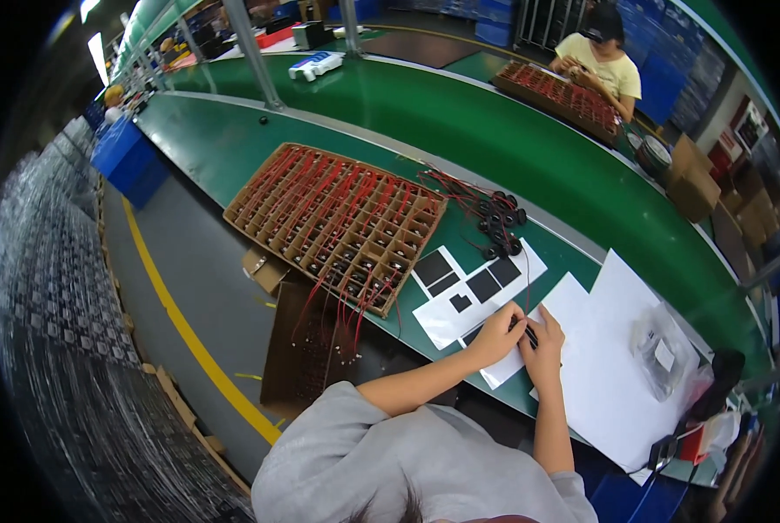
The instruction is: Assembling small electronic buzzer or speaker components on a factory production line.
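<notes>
My left hand [498, 336] and my right hand [543, 342] meet over the near edge of the green bench. Both are closed, fingertips together, on a small black wired part [532, 335]; its shape is mostly hidden by the fingers. A thin wire runs up from it. Just beyond my hands lie white backing sheets [442, 315] with black rectangular pads [483, 286], some peeled away. Farther back is a loose pile of black round parts [500, 220] with red and black wires. To the left, a divided cardboard box [329, 228] holds many red-wired parts.
White paper sheets [599, 349] spread at the right, under a clear plastic bag [663, 353]. Beyond runs a green conveyor belt [460, 131] with a metal rail. Across it a person in yellow [606, 70] works at another divided box [557, 98]. An open brown carton [298, 349] stands below the bench edge.
</notes>
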### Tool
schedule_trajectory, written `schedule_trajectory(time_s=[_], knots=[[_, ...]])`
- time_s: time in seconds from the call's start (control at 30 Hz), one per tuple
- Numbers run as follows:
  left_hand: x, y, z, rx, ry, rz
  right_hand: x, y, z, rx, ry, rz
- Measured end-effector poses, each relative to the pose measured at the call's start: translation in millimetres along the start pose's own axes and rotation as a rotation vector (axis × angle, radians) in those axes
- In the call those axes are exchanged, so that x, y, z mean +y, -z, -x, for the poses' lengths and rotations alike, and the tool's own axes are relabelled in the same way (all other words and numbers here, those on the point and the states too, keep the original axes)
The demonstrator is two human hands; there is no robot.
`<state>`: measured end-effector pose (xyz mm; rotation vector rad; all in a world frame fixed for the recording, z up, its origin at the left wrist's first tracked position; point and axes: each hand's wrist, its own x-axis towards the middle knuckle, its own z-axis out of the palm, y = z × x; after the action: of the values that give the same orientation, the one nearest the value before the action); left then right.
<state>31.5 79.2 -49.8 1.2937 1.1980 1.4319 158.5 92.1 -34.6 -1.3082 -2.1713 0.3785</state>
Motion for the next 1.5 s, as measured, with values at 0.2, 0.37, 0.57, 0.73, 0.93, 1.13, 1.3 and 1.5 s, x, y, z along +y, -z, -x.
schedule_trajectory(time_s=[0.2,0.37,0.57,0.73,0.93,1.13,1.3,1.5], knots=[[4.8,-0.6,1.9,-0.005,0.005,-0.008,0.9,3.1,-4.1,0.038,-0.038,-0.061],[6.9,-1.6,3.7,0.062,0.001,-0.066,1.0,2.2,-6.0,0.100,0.004,-0.122],[4.5,-3.8,1.6,0.087,-0.057,-0.158,11.1,0.2,-4.0,0.211,-0.203,-0.511],[6.5,-5.7,0.7,0.095,-0.089,-0.197,12.3,13.9,-3.9,0.279,-0.279,-0.653],[3.0,-4.5,-1.2,0.045,-0.047,-0.209,27.0,50.0,5.1,0.505,-0.456,-1.049],[6.8,-3.6,1.1,0.037,-0.033,-0.216,43.5,87.1,37.9,0.629,-0.535,-0.969],[3.7,-3.6,2.2,0.032,-0.050,-0.197,58.1,117.2,57.2,0.749,-0.484,-1.008],[-0.2,-3.1,1.6,-0.015,-0.110,0.092,42.9,132.7,52.7,0.773,-0.380,-1.022]])
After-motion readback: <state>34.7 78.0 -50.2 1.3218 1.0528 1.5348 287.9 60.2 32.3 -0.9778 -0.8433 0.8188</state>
